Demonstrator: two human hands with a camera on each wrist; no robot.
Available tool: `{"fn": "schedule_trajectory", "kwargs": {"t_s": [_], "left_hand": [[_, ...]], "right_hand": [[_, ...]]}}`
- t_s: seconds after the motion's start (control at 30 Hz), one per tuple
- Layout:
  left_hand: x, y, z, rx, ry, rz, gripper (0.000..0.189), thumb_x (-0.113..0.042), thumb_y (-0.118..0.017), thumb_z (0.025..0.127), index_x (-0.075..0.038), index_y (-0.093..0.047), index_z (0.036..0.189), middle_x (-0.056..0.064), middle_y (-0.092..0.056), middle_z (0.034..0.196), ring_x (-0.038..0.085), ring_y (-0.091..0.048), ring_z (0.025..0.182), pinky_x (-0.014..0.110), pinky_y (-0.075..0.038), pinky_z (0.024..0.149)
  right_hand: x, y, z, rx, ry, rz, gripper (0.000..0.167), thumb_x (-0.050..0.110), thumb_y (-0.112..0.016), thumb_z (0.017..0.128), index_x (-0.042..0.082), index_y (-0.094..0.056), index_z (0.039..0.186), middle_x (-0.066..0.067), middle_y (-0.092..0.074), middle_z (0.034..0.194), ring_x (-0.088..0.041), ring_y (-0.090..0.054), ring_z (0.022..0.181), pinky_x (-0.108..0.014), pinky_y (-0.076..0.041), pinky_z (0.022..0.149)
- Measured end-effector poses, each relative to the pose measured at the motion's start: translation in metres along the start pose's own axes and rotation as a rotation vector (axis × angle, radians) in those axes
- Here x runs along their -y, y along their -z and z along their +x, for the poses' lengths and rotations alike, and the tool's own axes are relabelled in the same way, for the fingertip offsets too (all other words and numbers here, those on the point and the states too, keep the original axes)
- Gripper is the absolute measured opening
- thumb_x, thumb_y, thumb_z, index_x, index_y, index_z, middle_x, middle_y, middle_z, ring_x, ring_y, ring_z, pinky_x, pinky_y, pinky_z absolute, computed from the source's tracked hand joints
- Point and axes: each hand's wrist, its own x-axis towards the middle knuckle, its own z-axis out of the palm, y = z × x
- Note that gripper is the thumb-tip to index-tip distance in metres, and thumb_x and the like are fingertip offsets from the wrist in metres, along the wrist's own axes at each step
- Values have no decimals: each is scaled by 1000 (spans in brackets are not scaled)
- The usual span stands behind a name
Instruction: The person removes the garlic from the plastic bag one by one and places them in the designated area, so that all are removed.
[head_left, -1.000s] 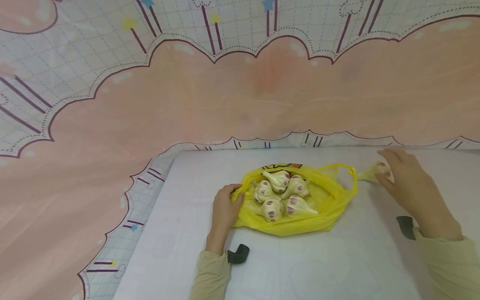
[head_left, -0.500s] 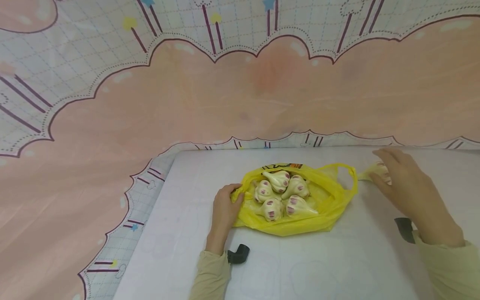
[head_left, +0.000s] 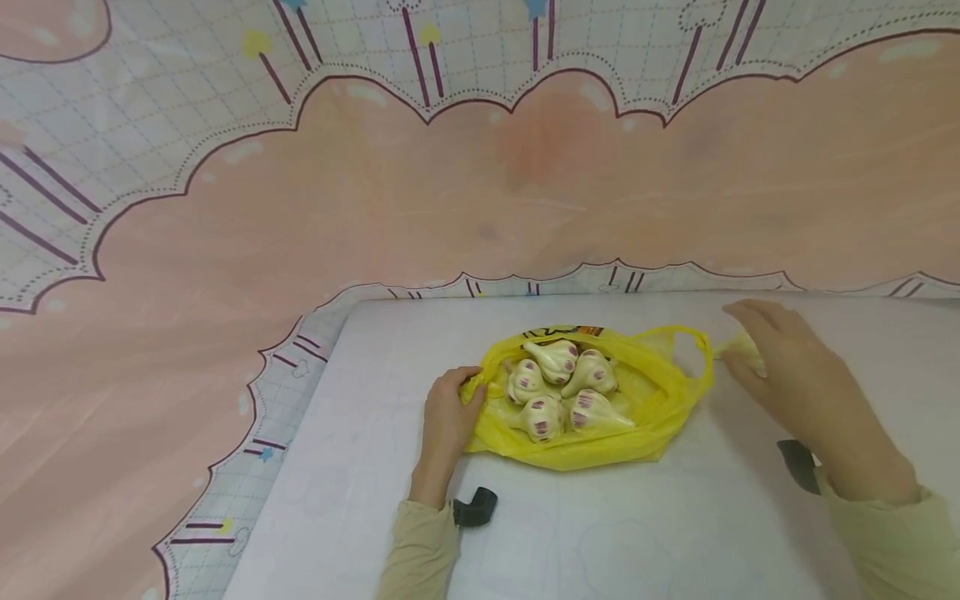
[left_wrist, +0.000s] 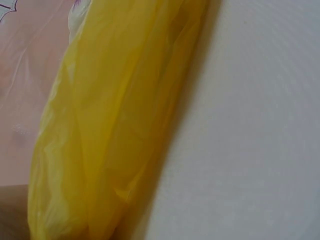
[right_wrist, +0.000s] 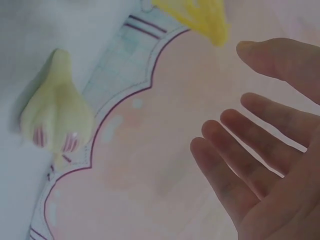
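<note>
My left hand (head_left: 448,419) grips the left edge of a yellow plastic bag (head_left: 573,457), thumb over its rim. The bag lies with its mouth spread wide. Inside sit several white garlic bulbs (head_left: 557,362) with purple-striped patches. The left wrist view is mostly the bag's folded side (left_wrist: 115,105). Off to the bag's right, my right hand (head_left: 817,396) hangs over the table with fingers apart and nothing in them. A single garlic bulb (head_left: 741,353) lies behind that hand, partly hidden; the right wrist view has this bulb (right_wrist: 57,112) whole, apart from the fingers.
The white table (head_left: 555,542) runs back to a hanging patterned cloth (head_left: 420,208) in pink and white. A yellow bag handle (head_left: 697,340) loops toward the loose bulb. Black wrist mounts (head_left: 476,507) stick out beside both sleeves.
My right hand has drifted left, covering more of the loose garlic bulb in the head view. The left hand and the bag have stayed put.
</note>
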Motion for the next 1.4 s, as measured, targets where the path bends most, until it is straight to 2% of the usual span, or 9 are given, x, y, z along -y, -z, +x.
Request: {"fn": "schedule_trajectory", "kwargs": {"t_s": [0.43,0.67,1.03,1.2,1.4], "left_hand": [[0,0,0,11,7,-6,29,-15,-70,93,-7,-69,121,11,-68,121,30,-60,115,45,-48,102],[1,0,0,10,11,-13,29,-15,-70,93,-7,-69,122,10,-68,122,29,-60,116,44,-47,104],[1,0,-1,-7,-29,-6,28,-14,-69,93,-6,-69,120,11,-68,119,30,-61,112,45,-49,99],[2,-1,0,-6,-26,-1,28,-14,-69,93,-7,-69,120,10,-68,119,30,-61,112,45,-49,99],[3,-1,0,-3,-15,2,28,-15,-69,93,-8,-69,120,10,-68,120,29,-61,113,44,-49,100]], "right_hand": [[19,3,3,32,51,-19,63,7,-78,82,0,-49,137,-24,-50,137,-44,-46,124,-67,-46,88],[28,-3,2,32,101,-17,61,9,-79,80,0,-52,134,-23,-52,135,-43,-49,122,-65,-48,88],[40,-12,0,35,189,-24,67,8,-82,76,-1,-52,135,-23,-55,132,-43,-53,118,-62,-52,84],[44,-18,1,31,225,-12,67,6,-83,73,-3,-54,133,-24,-57,130,-43,-55,116,-61,-50,89],[48,-22,2,57,218,-2,66,8,-83,74,-4,-54,132,-23,-57,130,-44,-55,117,-62,-49,92]]}}
